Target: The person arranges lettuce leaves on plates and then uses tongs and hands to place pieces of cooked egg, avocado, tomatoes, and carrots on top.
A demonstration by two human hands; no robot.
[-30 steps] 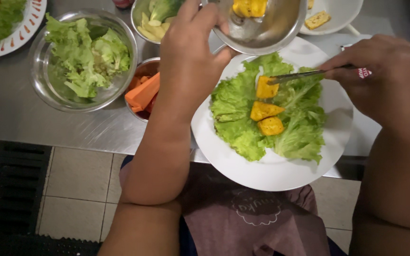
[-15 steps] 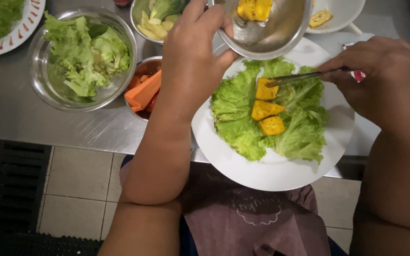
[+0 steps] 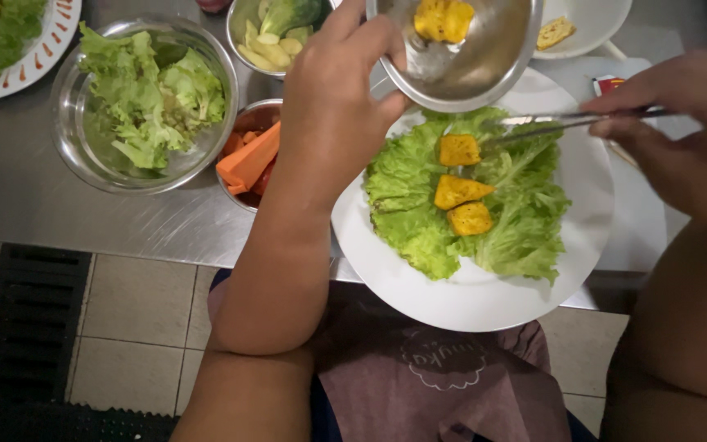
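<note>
left hand (image 3: pixel 333 106): gripping a steel bowl (image 3: pixel 484 61) over the plate (image 3: pixel 583 245)
right hand (image 3: pixel 681 131): pinching tongs (image 3: pixel 566 121), tips touching a yellow piece (image 3: pixel 458 151) on lettuce (image 3: pixel 407 205)

Three yellow-orange pieces (image 3: pixel 460 182) are lying on the lettuce bed (image 3: pixel 419 213), just below the tongs' (image 3: pixel 550 123) tips that the right-hand fingers (image 3: pixel 615 123) are pinching. Two more yellow pieces (image 3: pixel 443 20) are sitting in the one steel bowl (image 3: pixel 493 65) that the left-hand fingers (image 3: pixel 370 49) are gripping. Three other bowls are standing left of those fingers: lettuce bowl (image 3: pixel 71 139), carrot bowl (image 3: pixel 247 115), green vegetable bowl (image 3: pixel 239 24). Three white plates are showing: large plate (image 3: pixel 468 303), red-trimmed plate (image 3: pixel 51 41), far plate (image 3: pixel 599 24).
</note>
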